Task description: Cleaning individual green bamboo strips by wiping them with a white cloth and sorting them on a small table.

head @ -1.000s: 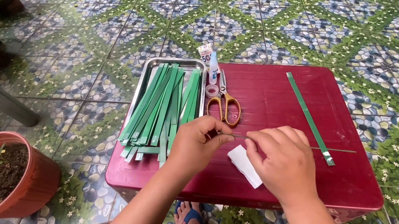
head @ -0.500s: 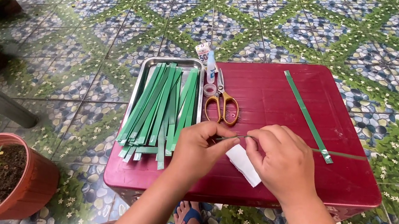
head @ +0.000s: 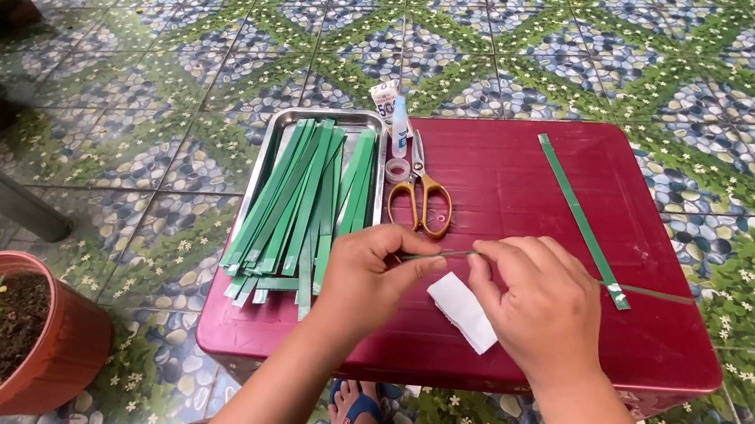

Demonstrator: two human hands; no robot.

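A thin green stem [head: 450,253] is pinched between the fingers of the left hand [head: 373,280] and right hand [head: 542,304], held close together over the near part of the red table [head: 520,178]. White paper [head: 462,311] lies beneath. Green strips [head: 300,201] are piled in a metal tray [head: 265,142] at left; scissors [head: 421,194] lie beside it.

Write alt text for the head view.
Left hand and right hand pinch a thin green strip over a red table, a white paper slip beneath; a metal tray of green strips and scissors lie behind.
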